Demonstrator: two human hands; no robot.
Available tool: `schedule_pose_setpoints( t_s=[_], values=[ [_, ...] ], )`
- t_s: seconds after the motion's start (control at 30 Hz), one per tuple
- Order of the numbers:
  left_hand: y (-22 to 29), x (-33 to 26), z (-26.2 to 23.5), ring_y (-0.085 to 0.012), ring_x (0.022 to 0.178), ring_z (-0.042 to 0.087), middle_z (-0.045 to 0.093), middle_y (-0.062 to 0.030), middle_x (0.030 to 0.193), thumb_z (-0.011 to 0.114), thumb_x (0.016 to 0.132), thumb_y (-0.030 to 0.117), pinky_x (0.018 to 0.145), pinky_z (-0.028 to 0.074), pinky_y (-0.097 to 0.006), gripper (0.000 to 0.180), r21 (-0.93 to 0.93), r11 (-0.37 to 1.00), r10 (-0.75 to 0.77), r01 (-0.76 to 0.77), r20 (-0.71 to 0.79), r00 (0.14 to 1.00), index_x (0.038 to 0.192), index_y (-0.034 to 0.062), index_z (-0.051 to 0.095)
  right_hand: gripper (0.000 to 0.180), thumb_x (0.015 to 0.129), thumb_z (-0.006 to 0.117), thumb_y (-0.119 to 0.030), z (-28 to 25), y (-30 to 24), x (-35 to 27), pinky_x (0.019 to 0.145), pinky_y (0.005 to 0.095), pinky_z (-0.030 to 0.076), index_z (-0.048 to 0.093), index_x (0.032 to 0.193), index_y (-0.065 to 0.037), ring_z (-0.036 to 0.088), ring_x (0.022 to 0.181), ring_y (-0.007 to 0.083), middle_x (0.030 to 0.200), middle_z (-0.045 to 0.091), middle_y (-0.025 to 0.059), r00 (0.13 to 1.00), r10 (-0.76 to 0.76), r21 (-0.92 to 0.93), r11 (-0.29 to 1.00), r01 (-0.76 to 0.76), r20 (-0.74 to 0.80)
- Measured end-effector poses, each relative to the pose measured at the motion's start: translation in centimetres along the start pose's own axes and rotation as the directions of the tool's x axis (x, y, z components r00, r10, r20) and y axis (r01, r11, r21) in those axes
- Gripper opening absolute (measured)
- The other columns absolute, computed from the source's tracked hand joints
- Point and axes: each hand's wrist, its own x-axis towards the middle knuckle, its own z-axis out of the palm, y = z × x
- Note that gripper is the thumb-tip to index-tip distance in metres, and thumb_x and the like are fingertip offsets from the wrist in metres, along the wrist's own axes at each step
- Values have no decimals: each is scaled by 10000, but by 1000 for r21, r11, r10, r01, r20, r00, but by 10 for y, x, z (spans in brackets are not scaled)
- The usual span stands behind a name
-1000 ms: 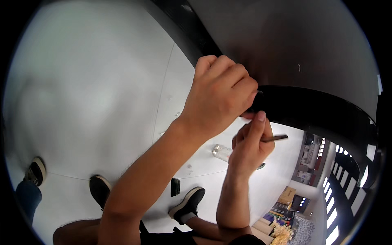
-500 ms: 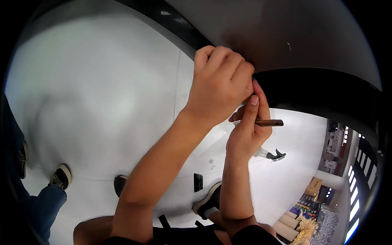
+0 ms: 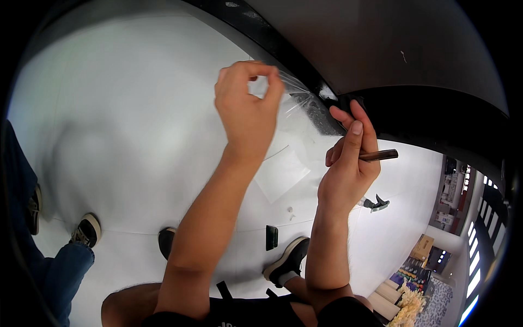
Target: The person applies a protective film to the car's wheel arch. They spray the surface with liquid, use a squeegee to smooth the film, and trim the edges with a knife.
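My left hand (image 3: 245, 103) is closed in a pinch, thumb and forefinger together on the end of a stretched clear film (image 3: 295, 86). Taut creases run from that pinch to the black edge (image 3: 305, 76) of a glossy dark curved panel (image 3: 381, 46). Beside the same edge is my right hand (image 3: 348, 163), its forefinger and middle finger raised near the black strip below the panel. A slim brown stick-like tool (image 3: 384, 155) is gripped in the right hand and juts out to the right; its other end is hidden behind the fingers.
On the pale floor lie a clear square sheet (image 3: 282, 173), a small black block (image 3: 272, 237) and a spray bottle with a dark trigger (image 3: 378, 204). Another person's jeans and shoe (image 3: 86, 230) are at the left. A cardboard box (image 3: 423, 246) and rolls stand at the lower right.
My left hand has moved left, away from the panel edge and my right hand, drawing the clear film out. My right hand has shifted slightly right with the tool still in it.
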Motion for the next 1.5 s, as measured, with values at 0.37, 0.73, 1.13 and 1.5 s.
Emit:
schedule_pose_setpoints(
  t_s=[0.37,0.73,1.13,1.5],
  values=[
    [-101,12,-85,-198,956,598,663,-118,1058,722,924,134,887,492,-337,235,173,803,-527,571,-243,815,1102,8,633,247,1036,526,-25,-34,17,-18,563,201,352,612,1267,-14,430,597,28,781,612,2,969,48,-24,999,-43,242],
    [15,-59,-14,-204,870,478,596,-14,1032,704,827,68,796,372,-359,553,252,829,433,-500,275,858,1374,146,678,490,1085,430,-47,-106,44,-76,709,239,472,341,1561,28,563,836,105,1172,630,146,914,166,102,971,-217,371],
    [40,-79,32,-216,815,472,575,-53,947,593,1017,133,744,396,-355,491,-25,956,282,-291,332,900,1504,82,557,248,1113,469,-180,-114,27,-78,562,268,505,476,1211,48,596,602,138,766,649,124,945,33,161,983,-89,325],
    [9,-77,6,-189,1269,501,552,-103,1342,654,1021,410,1111,401,-353,638,-292,661,-570,691,404,716,1437,-29,453,337,1040,513,50,-114,34,-49,693,226,512,432,1365,86,619,777,105,919,640,119,905,-223,-269,905,331,363]
  ],
)
